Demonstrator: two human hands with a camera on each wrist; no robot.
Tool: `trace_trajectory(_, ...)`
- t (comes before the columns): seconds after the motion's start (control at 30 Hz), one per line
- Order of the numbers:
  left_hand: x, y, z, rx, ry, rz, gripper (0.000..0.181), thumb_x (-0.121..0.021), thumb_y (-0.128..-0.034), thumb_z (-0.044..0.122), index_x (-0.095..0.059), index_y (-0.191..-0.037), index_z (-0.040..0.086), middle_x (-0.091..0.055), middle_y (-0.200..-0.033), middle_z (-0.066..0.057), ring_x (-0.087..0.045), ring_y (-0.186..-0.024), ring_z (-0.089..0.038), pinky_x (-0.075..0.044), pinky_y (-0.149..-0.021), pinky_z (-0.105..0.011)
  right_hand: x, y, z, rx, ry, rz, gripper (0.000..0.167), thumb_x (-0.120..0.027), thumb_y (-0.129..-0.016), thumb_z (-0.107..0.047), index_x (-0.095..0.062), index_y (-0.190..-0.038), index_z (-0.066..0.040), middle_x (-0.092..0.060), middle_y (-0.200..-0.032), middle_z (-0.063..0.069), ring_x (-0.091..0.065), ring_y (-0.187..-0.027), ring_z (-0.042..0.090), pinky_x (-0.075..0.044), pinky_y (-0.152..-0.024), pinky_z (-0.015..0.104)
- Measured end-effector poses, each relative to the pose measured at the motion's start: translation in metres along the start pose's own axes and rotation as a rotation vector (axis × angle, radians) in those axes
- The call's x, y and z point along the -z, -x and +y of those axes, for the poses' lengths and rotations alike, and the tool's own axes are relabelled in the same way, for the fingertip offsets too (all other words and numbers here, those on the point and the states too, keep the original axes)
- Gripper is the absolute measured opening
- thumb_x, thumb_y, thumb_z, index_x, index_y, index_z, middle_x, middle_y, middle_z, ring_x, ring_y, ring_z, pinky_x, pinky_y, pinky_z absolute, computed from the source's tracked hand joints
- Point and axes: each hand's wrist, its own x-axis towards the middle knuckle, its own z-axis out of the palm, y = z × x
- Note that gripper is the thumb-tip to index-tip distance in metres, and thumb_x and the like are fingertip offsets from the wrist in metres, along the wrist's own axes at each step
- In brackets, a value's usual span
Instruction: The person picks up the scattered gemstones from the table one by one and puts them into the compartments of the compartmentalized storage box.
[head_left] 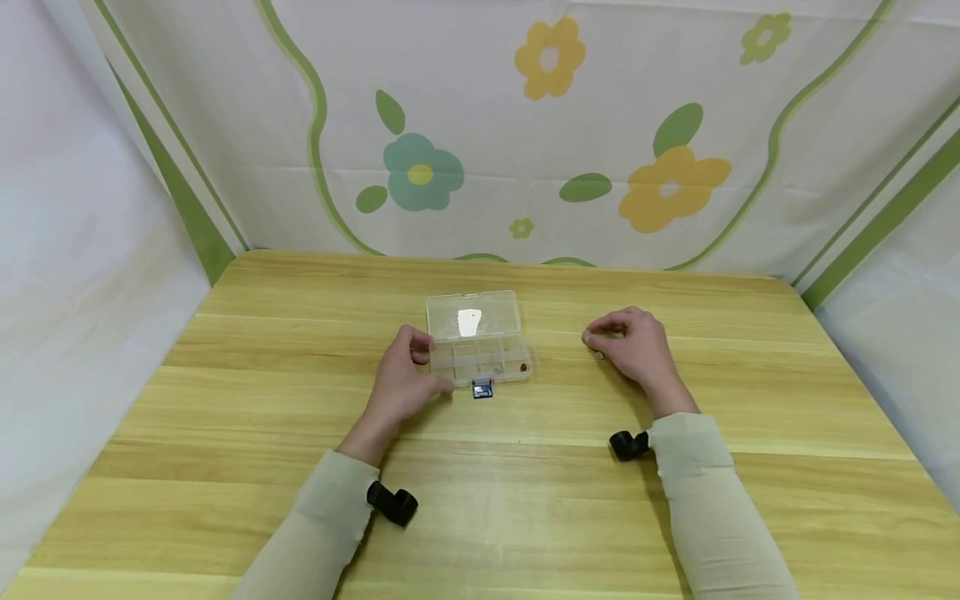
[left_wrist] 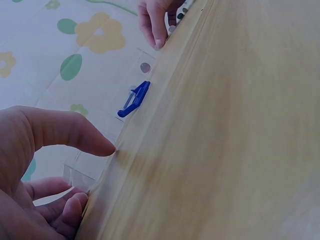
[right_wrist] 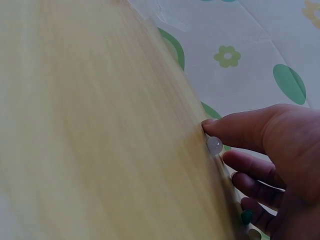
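A clear plastic compartment box [head_left: 467, 360] lies on the table with its lid tilted up at the back. My left hand [head_left: 402, 379] grips its left end, thumb at the front corner and fingers behind. A dark reddish-brown bead [head_left: 524, 367] sits in the front right compartment. At the box's front edge is a small blue piece [left_wrist: 134, 100]. To the right, my right hand [head_left: 633, 346] has thumb and forefinger together at the table; whether anything is between them is hidden. A whitish bead [right_wrist: 215, 145] lies by the thumb, and a green bead [right_wrist: 246, 216] lies under the hand.
The wooden table [head_left: 480, 500] carries the box and the beads. Another brownish bead [right_wrist: 254, 233] lies past the green one. A flowered cloth [head_left: 480, 125] hangs along the table's back edge, with pale cloth at both sides.
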Motion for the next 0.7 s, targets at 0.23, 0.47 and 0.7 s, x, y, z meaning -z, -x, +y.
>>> trace_trajectory(0.23,-0.0002,0.0,-0.0002,0.0,0.001,-0.002,0.068,-0.084,-0.0685,-0.004,-0.055,-0.129,0.007,-0.061,-0.128,-0.015,-0.054,-0.118,-0.032,-0.047,-0.099,-0.043,-0.0002,0.0006,0.0004,0.008,0.001,0.005,0.023,-0.08,-0.097,-0.026,-0.083,-0.111,-0.008,-0.07,-0.125,0.017,-0.061,-0.116,0.036,-0.047,-0.102,0.053)
trace_trajectory(0.47,-0.0003,0.0006,0.0002,0.001,0.005,-0.004,0.068,-0.084,-0.069,-0.004,-0.054,-0.129,0.008,-0.06,-0.13,-0.015,-0.053,-0.118,-0.031,-0.047,-0.099,-0.043,-0.0003,0.0002,0.0016,0.015,0.004,0.008,0.023,-0.08,-0.097,-0.027,-0.083,-0.111,-0.009,-0.07,-0.125,0.017,-0.061,-0.116,0.036,-0.047,-0.102,0.054)
trace_trajectory(0.7,-0.0007,0.0007,0.0011,0.003,-0.003,-0.004,0.068,-0.084,-0.0689,-0.004,-0.055,-0.129,0.007,-0.061,-0.132,-0.015,-0.054,-0.119,-0.032,-0.048,-0.099,-0.044,-0.0006,0.0009,-0.0019,0.002,0.005,0.019,0.025,-0.079,-0.097,-0.029,-0.083,-0.111,-0.009,-0.071,-0.125,0.016,-0.061,-0.12,0.037,-0.047,-0.104,0.056)
